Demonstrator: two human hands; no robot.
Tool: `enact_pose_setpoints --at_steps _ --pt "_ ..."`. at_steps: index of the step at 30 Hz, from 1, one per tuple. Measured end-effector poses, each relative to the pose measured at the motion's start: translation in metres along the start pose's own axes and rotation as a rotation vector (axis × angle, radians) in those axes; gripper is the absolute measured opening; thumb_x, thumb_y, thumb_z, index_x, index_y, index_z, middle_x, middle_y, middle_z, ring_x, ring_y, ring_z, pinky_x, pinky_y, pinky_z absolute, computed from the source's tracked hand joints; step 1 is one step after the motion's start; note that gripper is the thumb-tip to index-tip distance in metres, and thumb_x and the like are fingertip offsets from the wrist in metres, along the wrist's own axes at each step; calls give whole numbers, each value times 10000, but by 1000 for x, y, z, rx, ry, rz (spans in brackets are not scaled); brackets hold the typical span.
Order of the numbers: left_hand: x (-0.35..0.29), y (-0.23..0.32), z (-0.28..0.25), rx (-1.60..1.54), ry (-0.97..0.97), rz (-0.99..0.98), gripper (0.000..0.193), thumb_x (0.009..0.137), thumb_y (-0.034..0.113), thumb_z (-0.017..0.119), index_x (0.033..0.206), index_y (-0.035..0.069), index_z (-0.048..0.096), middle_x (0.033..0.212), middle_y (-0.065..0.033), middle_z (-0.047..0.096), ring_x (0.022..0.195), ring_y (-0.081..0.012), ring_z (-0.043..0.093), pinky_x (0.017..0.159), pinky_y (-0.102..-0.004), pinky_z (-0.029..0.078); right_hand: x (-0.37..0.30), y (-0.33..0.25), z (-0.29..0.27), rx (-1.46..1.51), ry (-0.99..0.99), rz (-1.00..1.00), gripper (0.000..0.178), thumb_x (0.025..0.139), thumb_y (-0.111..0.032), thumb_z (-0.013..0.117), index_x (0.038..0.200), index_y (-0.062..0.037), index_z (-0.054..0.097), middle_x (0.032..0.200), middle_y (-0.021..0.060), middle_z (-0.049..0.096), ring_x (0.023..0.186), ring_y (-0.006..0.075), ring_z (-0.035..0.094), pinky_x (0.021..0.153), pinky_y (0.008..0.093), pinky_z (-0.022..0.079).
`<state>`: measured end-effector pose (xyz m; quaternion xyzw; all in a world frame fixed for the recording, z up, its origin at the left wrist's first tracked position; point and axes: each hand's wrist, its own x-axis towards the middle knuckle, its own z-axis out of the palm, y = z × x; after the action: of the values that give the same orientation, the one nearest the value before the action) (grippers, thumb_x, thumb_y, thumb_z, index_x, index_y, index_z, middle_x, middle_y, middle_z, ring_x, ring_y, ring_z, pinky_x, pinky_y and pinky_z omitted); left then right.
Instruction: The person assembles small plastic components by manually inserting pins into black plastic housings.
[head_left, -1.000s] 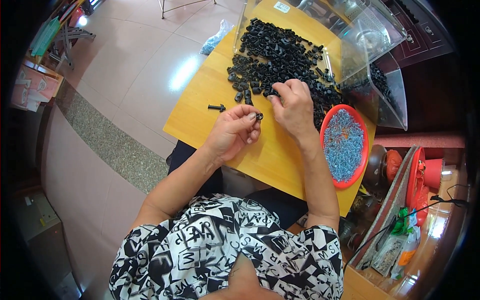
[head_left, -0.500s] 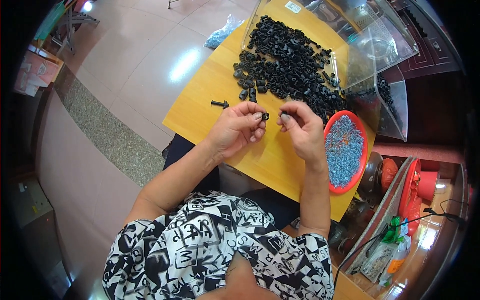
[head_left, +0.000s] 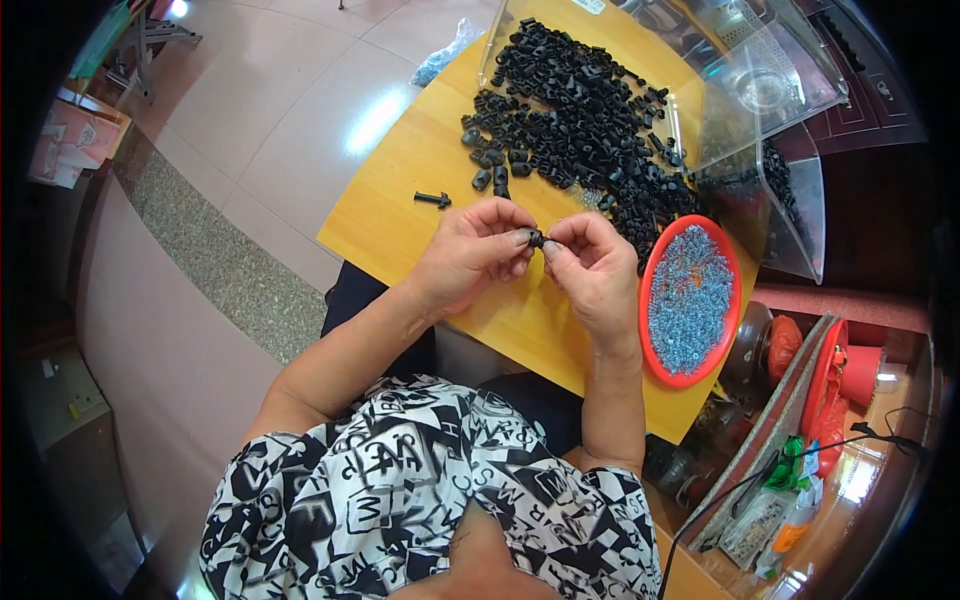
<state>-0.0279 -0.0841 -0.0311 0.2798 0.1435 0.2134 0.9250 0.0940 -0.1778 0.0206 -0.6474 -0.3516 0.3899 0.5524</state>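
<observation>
Over the yellow table [head_left: 385, 215] my two hands meet at a small black plastic part [head_left: 536, 239]. My left hand [head_left: 475, 245] pinches it between thumb and fingers. From the other side my right hand [head_left: 592, 262] has its thumb and fingertips closed on a small dark piece at the part's right end; the fingers cover most of it. Beyond them spreads a large pile of black plastic parts [head_left: 575, 110]. A longer black piece [head_left: 432, 200] lies alone to the left of it. By my right forearm sits a red oval tray [head_left: 647, 345] of small bluish metallic pieces.
Clear plastic bins [head_left: 765, 90] stand at the far right, one holding more black parts. A low shelf [head_left: 850, 470] with packets, a red pot and a dark cable lies to the right. On the tiled floor beyond the table is a plastic bag [head_left: 447, 52].
My right hand has moved left to my left hand, bringing its small dark piece against the black part. My left hand keeps its pinch. The whole view has shifted slightly.
</observation>
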Motion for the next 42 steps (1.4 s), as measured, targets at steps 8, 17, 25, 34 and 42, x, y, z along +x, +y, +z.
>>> enact_pose_setpoints --at_steps 8,17,25,34,42 --pt "-2 -5 6 255 30 133 103 824 34 553 922 3 559 759 -18 567 635 -64 517 567 -191 426 1 3 -4 -65 -27 -28 41 758 21 570 773 -2 539 708 -21 537 643 26 488 563 173 391" --pt "-4 -8 4 620 78 216 94 816 16 541 905 -2 564 755 -4 561 629 -49 501 565 -191 421 1 17 -1 -194 -27 -99 38 747 32 569 764 4 550 686 6 561 623 45 512 543 192 413" --pt "-3 -2 4 535 39 168 84 829 31 543 909 6 548 746 -13 556 611 -58 487 555 -187 402 14 26 -17 243 -270 -26 135 756 -53 655 832 17 568 737 59 591 602 96 569 527 202 479" --pt "-2 -3 7 551 -16 162 87 827 3 526 909 -5 554 773 -34 578 656 -73 528 597 -196 433 13 26 -13 302 -281 14 114 763 -31 635 814 -2 536 714 45 581 618 109 572 559 218 479" --pt "-10 -10 8 577 112 233 207 837 51 540 1023 -37 513 774 -23 559 661 -66 512 593 -196 430 5 -14 -40 -7 17 -126 54 773 -7 584 822 11 570 655 55 561 551 111 551 495 221 472"
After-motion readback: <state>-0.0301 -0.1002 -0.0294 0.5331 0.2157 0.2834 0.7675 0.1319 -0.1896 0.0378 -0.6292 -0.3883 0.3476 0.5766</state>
